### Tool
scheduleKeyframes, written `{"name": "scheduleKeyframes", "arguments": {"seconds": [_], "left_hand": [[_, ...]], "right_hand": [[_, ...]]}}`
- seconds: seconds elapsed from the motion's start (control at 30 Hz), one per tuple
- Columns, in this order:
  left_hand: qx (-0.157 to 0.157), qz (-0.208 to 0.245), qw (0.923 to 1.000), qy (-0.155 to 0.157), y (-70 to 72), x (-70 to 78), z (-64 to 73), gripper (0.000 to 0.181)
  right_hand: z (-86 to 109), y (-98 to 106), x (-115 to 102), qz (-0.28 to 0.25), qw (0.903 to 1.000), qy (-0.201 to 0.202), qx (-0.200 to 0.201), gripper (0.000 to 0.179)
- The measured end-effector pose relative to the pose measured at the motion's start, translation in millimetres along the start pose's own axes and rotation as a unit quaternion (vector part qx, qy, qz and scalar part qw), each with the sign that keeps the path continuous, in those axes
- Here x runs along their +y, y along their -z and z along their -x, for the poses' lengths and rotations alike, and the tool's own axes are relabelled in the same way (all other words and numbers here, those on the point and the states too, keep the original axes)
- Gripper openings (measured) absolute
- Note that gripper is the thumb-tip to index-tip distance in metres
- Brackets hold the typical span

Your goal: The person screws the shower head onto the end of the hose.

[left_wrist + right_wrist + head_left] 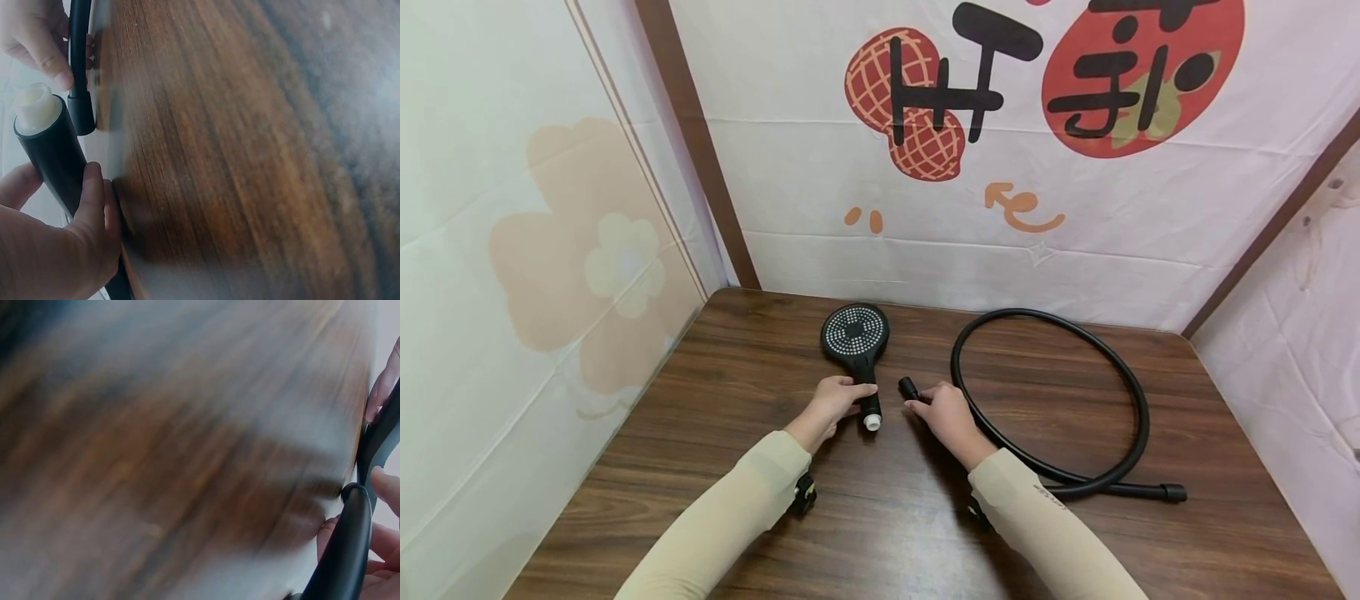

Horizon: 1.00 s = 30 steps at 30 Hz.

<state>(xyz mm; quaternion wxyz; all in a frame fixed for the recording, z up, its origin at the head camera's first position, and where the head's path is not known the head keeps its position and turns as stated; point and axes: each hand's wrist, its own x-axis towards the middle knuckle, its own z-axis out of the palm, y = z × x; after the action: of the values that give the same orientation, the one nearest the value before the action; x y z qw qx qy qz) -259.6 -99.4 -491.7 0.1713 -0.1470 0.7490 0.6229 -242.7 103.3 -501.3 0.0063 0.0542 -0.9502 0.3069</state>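
Observation:
A black shower head (854, 332) lies face up toward the back of the table, its spray plate full of pale nozzles. My left hand (831, 402) grips its handle (56, 156) between thumb and fingers. From the handle's near end sticks a white connector (872, 422). To the right, my right hand (951, 417) pinches a black shower hose (1138, 392) just behind its end fitting (908, 387). That fitting points toward the shower head, a short gap away from the handle. In the right wrist view the hose (340, 556) runs along the fingers.
The hose forms a wide loop on the brown wooden table (700, 483), its other end fitting (1172, 492) lying at the right. Behind the table hangs a printed cloth (805, 258), with another cloth (460, 333) along the left side.

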Motion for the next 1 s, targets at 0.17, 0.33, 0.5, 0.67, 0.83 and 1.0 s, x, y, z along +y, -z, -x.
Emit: {"name": "scheduleKeyframes", "arguments": {"seconds": [0.17,0.33,0.5,0.67,0.83,1.0], "left_hand": [[-0.007,0.003,0.9999,0.007,0.0,1.5,-0.4,0.070],[-0.010,0.015,0.9998,0.013,-0.4,3.3,-2.3,0.070],[-0.013,0.015,0.9996,0.019,-0.1,3.0,-3.5,0.071],[-0.019,0.023,0.9993,0.024,-0.2,2.8,-6.0,0.073],[-0.029,0.048,0.9980,0.028,0.4,2.3,-9.2,0.072],[-0.043,0.094,0.9938,0.042,3.6,3.8,-11.8,0.061]], "right_hand": [[-1.1,-1,-1,-0.011,0.9998,-0.016,-0.005,0.037],[-1.1,-3,-2,-0.004,0.9998,-0.020,-0.004,0.035],[-0.6,-4,-2,-0.003,0.9999,-0.015,0.006,0.030],[0.2,-6,-3,-0.018,0.9991,-0.039,0.002,0.027],[1.9,-5,-3,-0.033,0.9982,-0.049,0.003,0.025],[0.4,-4,-2,-0.083,0.9945,-0.064,0.002,0.022]]}}
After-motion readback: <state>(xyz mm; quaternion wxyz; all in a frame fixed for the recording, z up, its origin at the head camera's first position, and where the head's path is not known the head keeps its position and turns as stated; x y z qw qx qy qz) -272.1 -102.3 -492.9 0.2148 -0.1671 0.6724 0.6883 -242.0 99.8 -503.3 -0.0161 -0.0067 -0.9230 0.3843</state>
